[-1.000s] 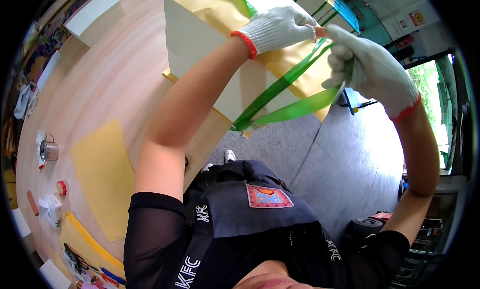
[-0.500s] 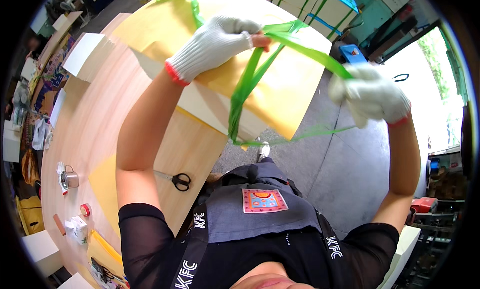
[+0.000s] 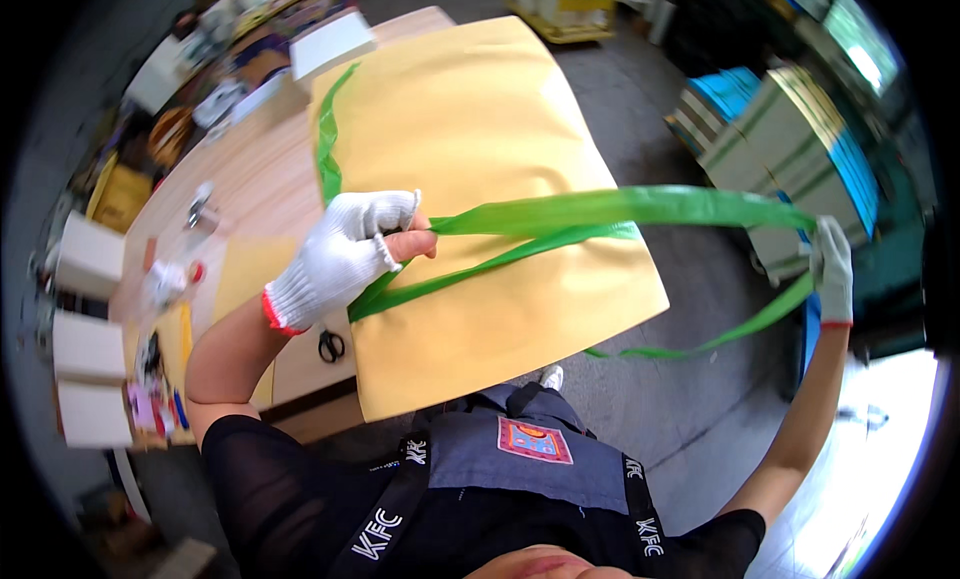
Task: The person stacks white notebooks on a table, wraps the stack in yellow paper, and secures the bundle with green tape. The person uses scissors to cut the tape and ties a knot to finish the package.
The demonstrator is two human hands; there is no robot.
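A large sheet of yellow-brown kraft paper (image 3: 470,139) covers a stack at the table's edge. In the earlier picture white layers show beneath it. Green plastic strapping tape (image 3: 640,207) runs across the sheet. My left hand (image 3: 350,234), in a white knitted glove with a red cuff and a bare fingertip, pinches the tape above the paper. Far out to the right, my right hand (image 3: 832,269), gloved too, grips the stretched tape, and a loose tail hangs below it. Another length of tape lies along the paper's left side.
Black-handled scissors (image 3: 331,346) rest on the wooden table (image 3: 240,164), with a metal cup (image 3: 201,213) farther left. White stacks bound with green tape and topped in blue (image 3: 790,169) stand on the floor at the right. White boxes (image 3: 92,344) line the table's left edge.
My right hand has moved outward and lower in the view, drawing the tape out long and nearly straight. The left hand keeps its pinch. The view has turned, showing more of the sheet.
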